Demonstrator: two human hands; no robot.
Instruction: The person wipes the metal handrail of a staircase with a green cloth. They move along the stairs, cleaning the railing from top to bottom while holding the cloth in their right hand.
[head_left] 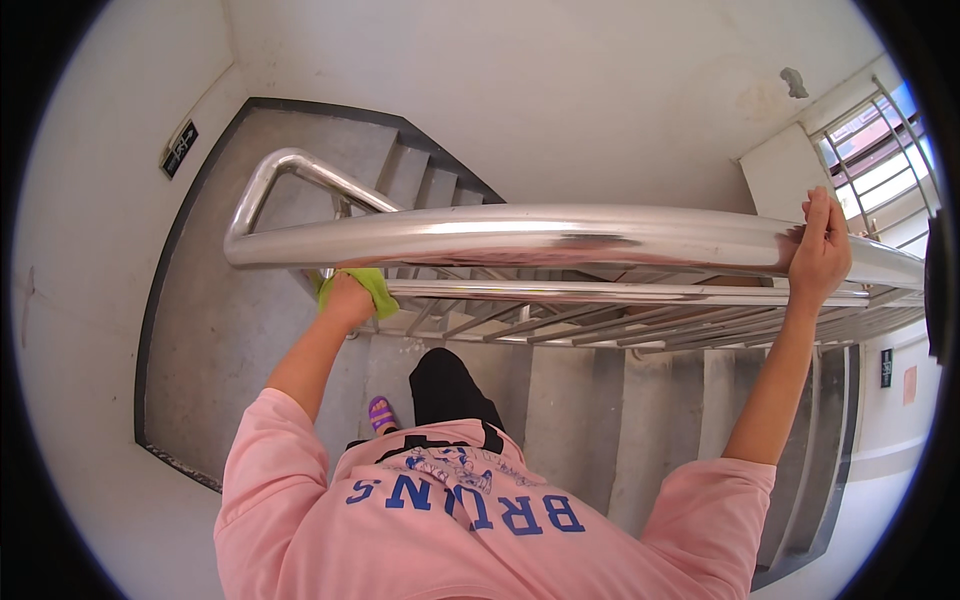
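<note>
A thick shiny metal handrail (pixel 520 236) runs from left to right in front of me, bending back on itself at its left end. My left hand (pixel 349 298) is closed on a green cloth (pixel 377 290), pressed against the metalwork just below the handrail near that bend; its fingertips are hidden. Over at the right, my right hand (pixel 821 250) wraps round the handrail, fingers over its top. A thinner lower rail (pixel 600 291) passes beneath, with several slanting bars under it.
Concrete steps (pixel 640 420) lie below me and to the right; another flight (pixel 408 180) lies beyond the rail. A grey landing (pixel 220 330) is at left, edged by white walls (pixel 500 100). A dark sign (pixel 180 149) hangs at left, and a barred window (pixel 880 160) is at far right.
</note>
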